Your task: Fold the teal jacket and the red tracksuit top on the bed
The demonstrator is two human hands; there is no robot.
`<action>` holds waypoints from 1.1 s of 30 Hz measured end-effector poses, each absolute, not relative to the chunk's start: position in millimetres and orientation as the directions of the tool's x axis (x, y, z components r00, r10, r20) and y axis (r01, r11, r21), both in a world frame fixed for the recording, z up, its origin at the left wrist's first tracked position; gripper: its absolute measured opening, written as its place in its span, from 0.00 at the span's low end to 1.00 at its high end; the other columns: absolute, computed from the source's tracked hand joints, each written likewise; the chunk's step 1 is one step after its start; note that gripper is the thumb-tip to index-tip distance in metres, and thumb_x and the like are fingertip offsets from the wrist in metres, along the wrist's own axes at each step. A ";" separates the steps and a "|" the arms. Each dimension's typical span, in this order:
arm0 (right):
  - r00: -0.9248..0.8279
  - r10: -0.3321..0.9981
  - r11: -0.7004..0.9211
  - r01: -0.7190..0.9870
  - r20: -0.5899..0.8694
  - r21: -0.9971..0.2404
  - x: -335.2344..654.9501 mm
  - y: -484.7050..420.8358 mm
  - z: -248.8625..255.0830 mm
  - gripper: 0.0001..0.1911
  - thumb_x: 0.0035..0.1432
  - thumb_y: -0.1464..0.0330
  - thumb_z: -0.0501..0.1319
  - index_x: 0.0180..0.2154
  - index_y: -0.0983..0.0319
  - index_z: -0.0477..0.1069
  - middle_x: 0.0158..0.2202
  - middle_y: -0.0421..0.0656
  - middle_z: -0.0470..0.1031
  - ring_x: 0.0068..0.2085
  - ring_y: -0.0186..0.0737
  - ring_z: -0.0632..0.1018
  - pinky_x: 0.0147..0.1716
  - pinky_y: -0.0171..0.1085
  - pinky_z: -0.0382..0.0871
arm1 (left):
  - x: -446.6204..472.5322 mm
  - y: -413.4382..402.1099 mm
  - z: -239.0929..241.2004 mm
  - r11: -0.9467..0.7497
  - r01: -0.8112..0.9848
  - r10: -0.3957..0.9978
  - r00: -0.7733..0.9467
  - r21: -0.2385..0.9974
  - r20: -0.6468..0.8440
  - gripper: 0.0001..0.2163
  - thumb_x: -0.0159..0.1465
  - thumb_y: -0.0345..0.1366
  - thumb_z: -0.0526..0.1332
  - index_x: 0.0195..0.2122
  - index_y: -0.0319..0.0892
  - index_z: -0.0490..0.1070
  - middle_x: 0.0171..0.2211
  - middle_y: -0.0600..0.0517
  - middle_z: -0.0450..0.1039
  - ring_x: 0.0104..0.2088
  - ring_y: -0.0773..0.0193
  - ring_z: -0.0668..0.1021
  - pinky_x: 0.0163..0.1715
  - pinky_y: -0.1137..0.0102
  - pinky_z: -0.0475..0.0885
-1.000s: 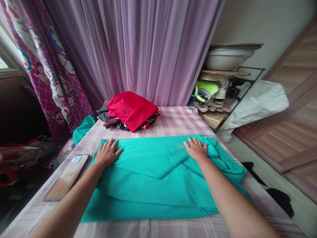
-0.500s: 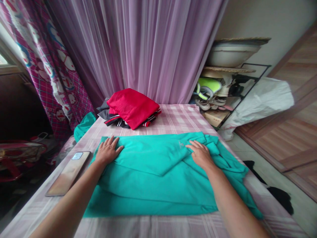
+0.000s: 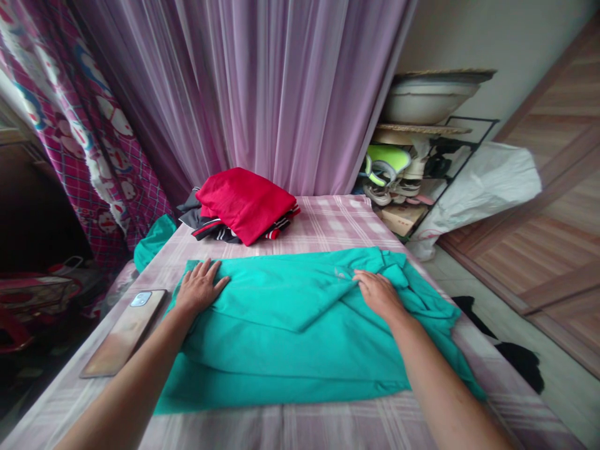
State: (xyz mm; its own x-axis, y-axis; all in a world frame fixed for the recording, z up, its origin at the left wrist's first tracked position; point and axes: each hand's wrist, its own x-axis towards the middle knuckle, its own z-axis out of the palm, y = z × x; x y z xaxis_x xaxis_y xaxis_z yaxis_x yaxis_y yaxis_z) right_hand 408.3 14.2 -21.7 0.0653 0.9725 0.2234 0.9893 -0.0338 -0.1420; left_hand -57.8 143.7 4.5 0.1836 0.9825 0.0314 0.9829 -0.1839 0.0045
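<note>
A teal garment [image 3: 262, 337] with a small pale logo lies folded in layers across the table, its right side loose and crumpled. At its far left corner, my left hand [image 3: 199, 290] rests flat with fingers apart, pressing on the cloth. My right hand [image 3: 379, 292] is on the upper right part, just beside the logo. Its fingers are drawn together and pinch a fold of the teal cloth; the thumb is mostly hidden.
A folded pile with a red garment [image 3: 248, 203] on top sits at the table's far end. A phone [image 3: 124, 334] lies left of my left forearm. Behind stands a purple curtain [image 3: 281, 94]; at right, a shoe rack [image 3: 450, 181] and white bag [image 3: 487, 187].
My right hand's fingers have gone from spread on the cloth to drawn together on it. My left hand stays on the left corner. The whole view has shifted slightly.
</note>
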 end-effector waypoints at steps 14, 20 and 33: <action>0.185 0.965 -0.169 0.981 0.186 -0.099 375.5 71.5 11.3 0.27 0.70 0.61 0.44 0.66 0.59 0.62 0.69 0.48 0.60 0.68 0.47 0.61 0.66 0.54 0.50 | -58.0 143.9 1.9 -0.192 0.981 0.980 0.192 0.003 0.051 0.33 0.68 0.57 0.46 0.70 0.45 0.57 0.71 0.44 0.54 0.69 0.44 0.59 0.66 0.49 0.56; 0.243 0.969 -0.245 0.968 -0.043 -0.049 370.9 79.5 -16.8 0.30 0.70 0.55 0.43 0.69 0.54 0.56 0.72 0.48 0.54 0.70 0.49 0.56 0.66 0.60 0.47 | -57.9 143.4 1.2 -0.201 0.979 0.978 0.200 0.015 0.057 0.33 0.68 0.57 0.46 0.69 0.44 0.57 0.70 0.44 0.57 0.69 0.45 0.60 0.66 0.49 0.56; -0.122 0.981 0.147 0.976 0.153 -0.159 250.1 25.0 6.9 0.29 0.70 0.55 0.48 0.69 0.52 0.57 0.72 0.48 0.55 0.70 0.51 0.56 0.67 0.60 0.44 | -53.5 139.2 7.2 -0.199 0.980 0.980 0.198 0.025 0.020 0.34 0.68 0.57 0.46 0.70 0.43 0.56 0.71 0.43 0.54 0.69 0.45 0.59 0.67 0.50 0.53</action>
State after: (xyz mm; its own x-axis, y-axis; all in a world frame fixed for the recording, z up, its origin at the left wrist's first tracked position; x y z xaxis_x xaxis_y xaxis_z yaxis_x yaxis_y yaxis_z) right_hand 250.1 25.0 6.9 -0.1225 0.9806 0.1528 0.9764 0.1467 -0.1587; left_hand -53.5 139.2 7.2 0.1985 0.9799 0.0202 0.9797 -0.1990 0.0245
